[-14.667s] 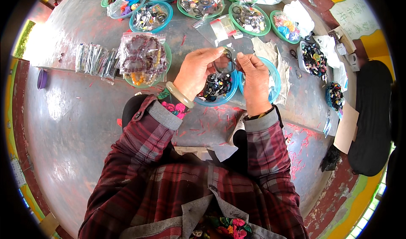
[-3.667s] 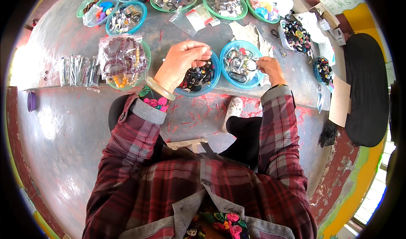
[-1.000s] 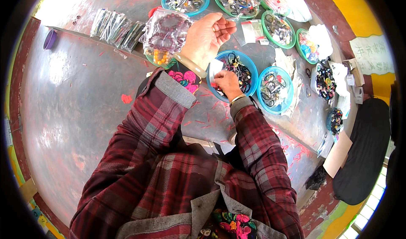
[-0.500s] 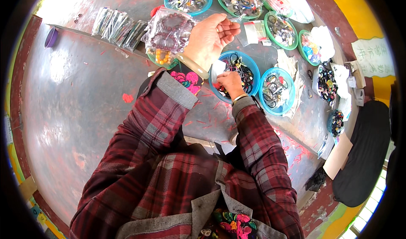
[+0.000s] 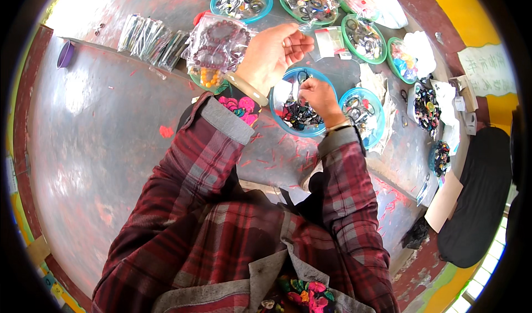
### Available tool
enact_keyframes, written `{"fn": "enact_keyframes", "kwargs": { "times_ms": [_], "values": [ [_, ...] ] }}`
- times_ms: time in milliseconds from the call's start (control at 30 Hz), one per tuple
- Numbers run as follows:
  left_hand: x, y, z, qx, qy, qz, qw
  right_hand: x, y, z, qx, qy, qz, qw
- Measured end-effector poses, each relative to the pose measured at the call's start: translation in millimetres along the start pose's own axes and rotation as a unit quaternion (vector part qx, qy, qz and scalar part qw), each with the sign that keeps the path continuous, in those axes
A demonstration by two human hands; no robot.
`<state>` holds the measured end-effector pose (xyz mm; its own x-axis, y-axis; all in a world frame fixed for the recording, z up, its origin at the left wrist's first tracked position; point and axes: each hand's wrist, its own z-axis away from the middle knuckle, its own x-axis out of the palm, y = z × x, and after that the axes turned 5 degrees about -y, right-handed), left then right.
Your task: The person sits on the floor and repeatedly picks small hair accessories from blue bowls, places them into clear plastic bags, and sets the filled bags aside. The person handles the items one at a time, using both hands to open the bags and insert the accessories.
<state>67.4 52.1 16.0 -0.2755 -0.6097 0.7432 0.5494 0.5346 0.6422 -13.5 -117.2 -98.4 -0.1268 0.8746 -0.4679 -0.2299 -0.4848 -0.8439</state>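
Note:
My left hand hovers beyond the near blue bowl, palm turned inward, fingers loosely curled and nothing visible in them. A pale bangle circles its wrist. My right hand is over the right part of the blue bowl, fingertips pinched together; what they hold, if anything, is hidden. Inside the bowl lies a tangle of dark hair ties with small coloured pieces. A white slip rests at its left side. One dark loop shows just beyond my right fingertips.
Bagged bead bracelets lie left of my left hand, beside a row of slim packets. Another blue bowl stands close on the right. Several bowls of small goods line the far side. A purple bowl sits far left.
My right hand has risen out of the bowl's contents and shifted right, still pinched. My left hand has come slightly nearer, its fingers still curled.

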Motion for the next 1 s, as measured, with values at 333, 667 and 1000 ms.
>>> {"fn": "enact_keyframes", "kwargs": {
  "times_ms": [333, 667, 1000],
  "values": [
    [21, -36, 3, -0.023, -0.210, -0.486, 0.848, -81, -69, 63, -0.030, -0.011, -0.005, 0.999],
    [42, -60, -2, -0.110, -0.158, -0.408, 0.893, -108, -67, 85, -0.060, 0.122, -0.265, 0.955],
    [46, -53, -2, -0.072, -0.093, -0.188, 0.975, -104, -58, 81, -0.043, 0.017, -0.316, 0.948]
  ]
}}
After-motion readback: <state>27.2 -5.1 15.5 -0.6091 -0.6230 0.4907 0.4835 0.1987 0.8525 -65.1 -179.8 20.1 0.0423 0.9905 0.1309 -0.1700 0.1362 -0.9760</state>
